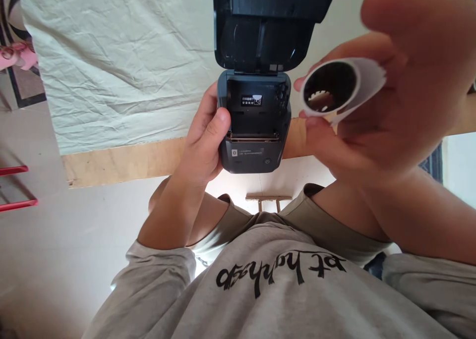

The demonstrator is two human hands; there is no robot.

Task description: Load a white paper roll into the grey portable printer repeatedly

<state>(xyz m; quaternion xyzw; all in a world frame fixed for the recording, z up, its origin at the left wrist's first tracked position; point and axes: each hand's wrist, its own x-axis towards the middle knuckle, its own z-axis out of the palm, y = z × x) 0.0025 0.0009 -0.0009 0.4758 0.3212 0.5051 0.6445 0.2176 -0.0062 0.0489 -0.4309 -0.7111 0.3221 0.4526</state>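
Note:
A dark label printer is held over the table's front edge, its lid swung up and its inside bare to view. Along its left side my left hand is closed, with the thumb on the rim. To the right of the printer, nearer the camera, my right hand grips a white paper label roll between thumb and fingers. The roll's round dark core faces the printer side, and a loose flap of paper trails off it. Printer and roll are apart. A small lit sticker or screen shows inside the printer.
A pale, wrinkled cloth covers the table, whose wooden edge runs across in front of me. At the far left are a pink object and red bars. A wooden stool stands below.

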